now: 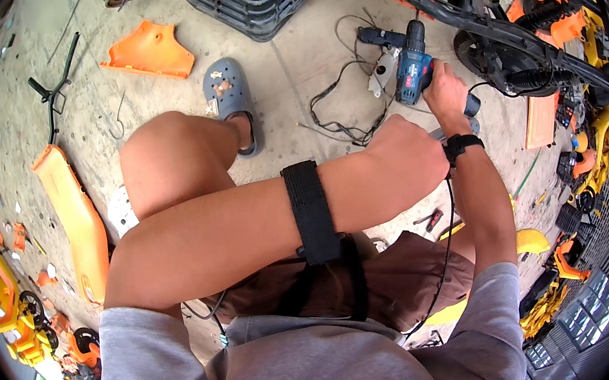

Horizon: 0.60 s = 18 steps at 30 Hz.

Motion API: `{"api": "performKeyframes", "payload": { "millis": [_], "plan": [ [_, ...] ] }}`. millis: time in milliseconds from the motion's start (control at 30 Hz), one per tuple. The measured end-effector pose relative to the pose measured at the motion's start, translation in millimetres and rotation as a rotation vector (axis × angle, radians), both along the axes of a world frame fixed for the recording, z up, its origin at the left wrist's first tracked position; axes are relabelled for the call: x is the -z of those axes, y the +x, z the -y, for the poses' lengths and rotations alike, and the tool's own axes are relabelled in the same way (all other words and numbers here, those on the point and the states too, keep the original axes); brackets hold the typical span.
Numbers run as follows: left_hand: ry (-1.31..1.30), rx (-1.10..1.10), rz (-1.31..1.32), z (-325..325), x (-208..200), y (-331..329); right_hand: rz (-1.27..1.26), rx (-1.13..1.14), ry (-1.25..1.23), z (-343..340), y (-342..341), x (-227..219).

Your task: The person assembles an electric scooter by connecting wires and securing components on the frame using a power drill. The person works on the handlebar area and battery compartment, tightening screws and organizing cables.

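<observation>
At the left of the frame, a long orange panel lies on the floor; it looks like thin moulded plastic, light and somewhat springy, best lifted by its edge. In the upper left, a smaller orange panel should handle alike. A grey clog is on the foot near the upper middle, with a black slatted crate beyond it at the top edge. Right of the clog a dark cable lies in loose loops, limp and easily snagged.

The left hand, right of centre, looks curled, knuckles upward, close to the right wrist; its fingertips are hidden, so I cannot tell how tight its grip is or whether it holds anything.

The blue and black drill is in the upper right of centre, chuck toward the top of the frame. It is probably dense, stiff and front-heavy; the handle behind the body is the place to hold. The right hand has its grip closed round that handle. Farther right stands a dark tubular frame, likely rigid and heavy.
</observation>
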<state>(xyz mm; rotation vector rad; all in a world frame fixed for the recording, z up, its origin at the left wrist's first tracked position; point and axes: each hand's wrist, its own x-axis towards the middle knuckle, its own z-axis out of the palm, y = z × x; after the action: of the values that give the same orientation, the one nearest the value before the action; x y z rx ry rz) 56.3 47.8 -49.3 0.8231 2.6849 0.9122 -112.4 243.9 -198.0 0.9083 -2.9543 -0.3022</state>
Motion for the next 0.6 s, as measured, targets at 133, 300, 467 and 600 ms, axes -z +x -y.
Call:
{"api": "performKeyframes", "payload": {
  "millis": [133,300,467,600],
  "plan": [
    [0.022,-0.009,-0.026,6.9,-1.6,-2.1,0.117,0.183,-0.043,12.9,17.3,3.8],
    [0.006,-0.007,-0.022,14.3,0.4,-8.4,0.200,0.288,-0.087,47.0,41.7,-7.3],
    [-0.065,0.004,0.011,14.4,-6.4,-9.2,0.470,0.300,-0.078,34.0,94.6,-5.5],
    [-0.073,0.031,0.054,22.8,-10.0,-15.0,0.733,0.461,-0.023,9.6,152.2,22.6]
  ]
}}
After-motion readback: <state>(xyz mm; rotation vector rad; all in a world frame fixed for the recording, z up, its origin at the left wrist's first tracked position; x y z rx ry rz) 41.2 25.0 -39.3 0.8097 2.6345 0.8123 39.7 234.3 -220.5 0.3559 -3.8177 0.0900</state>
